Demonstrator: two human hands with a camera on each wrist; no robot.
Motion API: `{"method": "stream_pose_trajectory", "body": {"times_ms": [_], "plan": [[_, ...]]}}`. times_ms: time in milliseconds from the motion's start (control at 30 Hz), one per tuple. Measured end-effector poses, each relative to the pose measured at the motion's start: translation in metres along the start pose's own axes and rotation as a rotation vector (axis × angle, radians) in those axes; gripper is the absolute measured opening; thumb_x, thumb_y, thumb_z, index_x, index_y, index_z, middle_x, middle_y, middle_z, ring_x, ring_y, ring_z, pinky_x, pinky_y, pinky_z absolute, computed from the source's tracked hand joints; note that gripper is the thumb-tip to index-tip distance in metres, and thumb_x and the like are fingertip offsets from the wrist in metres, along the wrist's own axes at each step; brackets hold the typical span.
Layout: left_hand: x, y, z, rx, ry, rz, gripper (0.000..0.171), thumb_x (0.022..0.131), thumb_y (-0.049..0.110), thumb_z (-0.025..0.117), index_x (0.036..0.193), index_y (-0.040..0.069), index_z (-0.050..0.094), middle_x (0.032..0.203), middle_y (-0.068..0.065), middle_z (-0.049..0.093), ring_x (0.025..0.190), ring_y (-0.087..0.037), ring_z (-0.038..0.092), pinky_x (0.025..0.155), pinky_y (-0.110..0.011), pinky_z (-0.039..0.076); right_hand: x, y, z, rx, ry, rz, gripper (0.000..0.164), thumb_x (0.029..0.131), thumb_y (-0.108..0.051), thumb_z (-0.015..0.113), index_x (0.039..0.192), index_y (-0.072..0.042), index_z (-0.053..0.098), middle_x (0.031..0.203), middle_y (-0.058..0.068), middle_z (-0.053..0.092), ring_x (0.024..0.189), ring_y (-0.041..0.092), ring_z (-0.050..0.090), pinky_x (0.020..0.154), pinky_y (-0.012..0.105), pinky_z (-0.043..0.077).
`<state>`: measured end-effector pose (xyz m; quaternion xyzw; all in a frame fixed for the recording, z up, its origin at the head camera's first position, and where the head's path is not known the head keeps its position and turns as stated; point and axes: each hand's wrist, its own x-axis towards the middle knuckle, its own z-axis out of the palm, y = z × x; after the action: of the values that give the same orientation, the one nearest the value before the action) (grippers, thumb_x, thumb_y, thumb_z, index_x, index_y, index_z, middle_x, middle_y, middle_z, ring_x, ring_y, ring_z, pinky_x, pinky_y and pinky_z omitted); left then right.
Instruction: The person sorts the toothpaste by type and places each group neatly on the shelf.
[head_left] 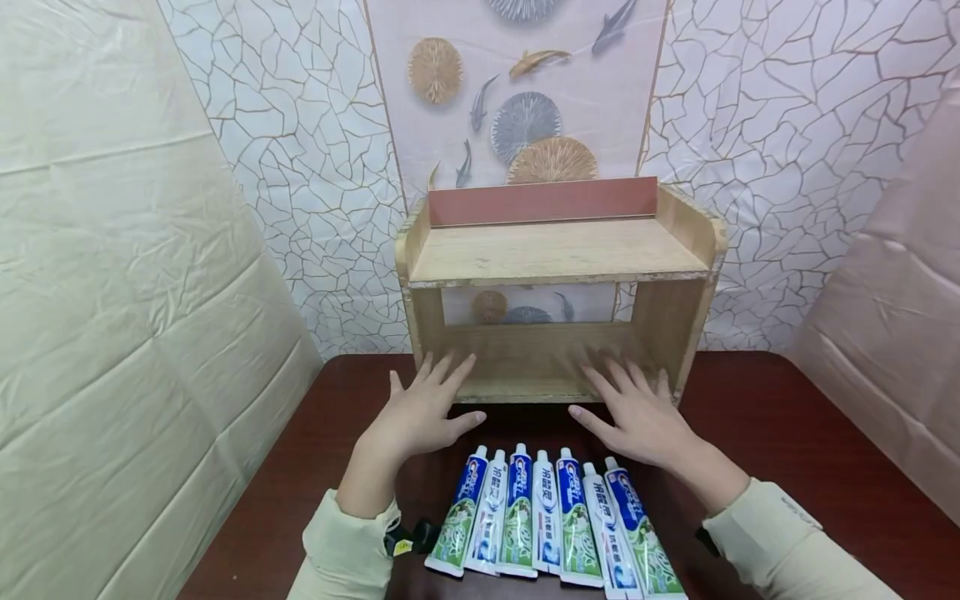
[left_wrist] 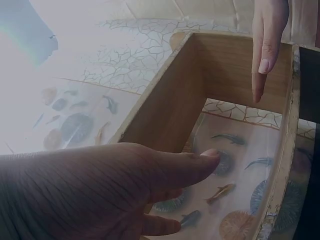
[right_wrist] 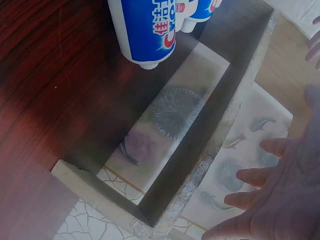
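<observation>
A small wooden shelf (head_left: 558, 250) with a red back strip stands at the back of a dark red table (head_left: 795, 433). Several toothpaste tubes (head_left: 551, 521) lie side by side in a row in front of it, caps toward the shelf. My left hand (head_left: 423, 412) lies flat with fingers spread at the shelf's lower front edge, left of centre. My right hand (head_left: 637, 417) lies the same way, right of centre. Neither holds anything. In the left wrist view the left hand (left_wrist: 100, 190) fills the foreground before the shelf (left_wrist: 170, 105). The right wrist view shows one toothpaste tube (right_wrist: 147, 30) and the right hand's fingers (right_wrist: 260, 175).
Behind the shelf the wall (head_left: 300, 142) has a crackle pattern and a panel (head_left: 525, 92) with fish and round fans. Pale sheets (head_left: 112, 317) hang at both sides. The table extends left and right of the tubes.
</observation>
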<state>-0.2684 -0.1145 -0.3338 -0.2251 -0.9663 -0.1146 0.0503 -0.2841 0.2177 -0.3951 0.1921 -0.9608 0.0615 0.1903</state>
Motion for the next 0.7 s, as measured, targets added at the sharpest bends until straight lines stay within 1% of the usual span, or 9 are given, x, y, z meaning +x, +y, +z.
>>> {"method": "stream_pose_trajectory", "body": {"times_ms": [200, 367, 433, 467, 500, 533, 600, 667, 700], "plan": [[0.001, 0.001, 0.001, -0.007, -0.020, -0.004, 0.082, 0.095, 0.060, 0.057, 0.162, 0.032, 0.018, 0.168, -0.007, 0.013, 0.153, -0.040, 0.004, 0.104, -0.082, 0.000, 0.000, 0.000, -0.001, -0.003, 0.002, 0.000, 0.081, 0.096, -0.073, 0.038, 0.156, -0.020, 0.038, 0.163, 0.015, 0.026, 0.145, 0.048, 0.025, 0.099, 0.085, 0.013], [-0.002, 0.002, -0.001, -0.023, -0.024, -0.001, 0.081, 0.095, 0.061, 0.056, 0.162, 0.033, 0.019, 0.168, -0.006, 0.014, 0.153, -0.039, 0.004, 0.105, -0.081, -0.001, -0.002, 0.001, 0.001, 0.005, -0.002, 0.001, 0.080, 0.096, -0.072, 0.039, 0.156, -0.019, 0.038, 0.163, 0.015, 0.025, 0.145, 0.048, 0.024, 0.099, 0.085, 0.012], [-0.003, 0.001, -0.003, -0.023, -0.006, 0.008, 0.079, 0.096, 0.061, 0.055, 0.161, 0.032, 0.021, 0.167, -0.006, 0.017, 0.153, -0.038, 0.007, 0.106, -0.080, 0.002, -0.002, 0.001, 0.001, 0.007, -0.003, 0.002, 0.080, 0.096, -0.072, 0.039, 0.157, -0.020, 0.037, 0.163, 0.015, 0.025, 0.145, 0.048, 0.024, 0.099, 0.085, 0.013], [-0.004, 0.000, -0.005, -0.018, 0.013, 0.013, 0.078, 0.096, 0.061, 0.055, 0.161, 0.031, 0.024, 0.167, -0.006, 0.019, 0.152, -0.037, 0.011, 0.107, -0.079, 0.005, -0.003, 0.001, 0.001, 0.008, -0.004, 0.001, 0.080, 0.096, -0.072, 0.039, 0.157, -0.020, 0.037, 0.163, 0.015, 0.025, 0.146, 0.048, 0.024, 0.099, 0.085, 0.013], [-0.004, -0.001, -0.008, -0.012, 0.040, 0.019, 0.075, 0.096, 0.061, 0.054, 0.160, 0.030, 0.028, 0.166, -0.005, 0.023, 0.152, -0.036, 0.016, 0.109, -0.077, 0.009, -0.003, 0.001, 0.001, 0.009, -0.006, 0.002, 0.080, 0.096, -0.072, 0.039, 0.157, -0.020, 0.036, 0.164, 0.015, 0.025, 0.146, 0.047, 0.024, 0.099, 0.085, 0.013], [-0.005, -0.002, -0.011, -0.007, 0.084, 0.027, 0.072, 0.097, 0.059, 0.055, 0.158, 0.028, 0.033, 0.163, -0.005, 0.030, 0.150, -0.034, 0.025, 0.110, -0.074, 0.017, -0.003, 0.002, 0.001, 0.010, -0.007, 0.002, 0.080, 0.096, -0.072, 0.039, 0.157, -0.021, 0.036, 0.164, 0.015, 0.024, 0.146, 0.047, 0.024, 0.099, 0.085, 0.013], [-0.006, -0.005, -0.017, -0.006, 0.197, 0.028, 0.063, 0.098, 0.057, 0.054, 0.152, 0.025, 0.046, 0.155, -0.002, 0.045, 0.140, -0.031, 0.044, 0.106, -0.065, 0.035, -0.002, 0.002, 0.001, 0.010, -0.006, 0.001, 0.080, 0.096, -0.072, 0.039, 0.157, -0.021, 0.035, 0.163, 0.015, 0.025, 0.145, 0.047, 0.025, 0.099, 0.085, 0.013], [-0.006, -0.008, -0.024, -0.039, 0.343, 0.007, 0.052, 0.099, 0.054, 0.055, 0.141, 0.024, 0.059, 0.138, 0.001, 0.062, 0.120, -0.025, 0.062, 0.092, -0.055, 0.050, -0.001, 0.003, -0.001, 0.011, 0.000, -0.001, 0.080, 0.096, -0.071, 0.040, 0.157, -0.020, 0.036, 0.163, 0.015, 0.026, 0.145, 0.047, 0.026, 0.099, 0.085, 0.014], [-0.006, -0.010, -0.027, -0.072, 0.421, -0.006, 0.047, 0.100, 0.052, 0.055, 0.135, 0.023, 0.063, 0.130, 0.002, 0.067, 0.110, -0.022, 0.066, 0.086, -0.050, 0.053, -0.001, 0.004, -0.001, 0.010, 0.003, 0.000, 0.079, 0.097, -0.071, 0.040, 0.157, -0.020, 0.036, 0.163, 0.016, 0.026, 0.144, 0.047, 0.027, 0.099, 0.084, 0.015]]}}
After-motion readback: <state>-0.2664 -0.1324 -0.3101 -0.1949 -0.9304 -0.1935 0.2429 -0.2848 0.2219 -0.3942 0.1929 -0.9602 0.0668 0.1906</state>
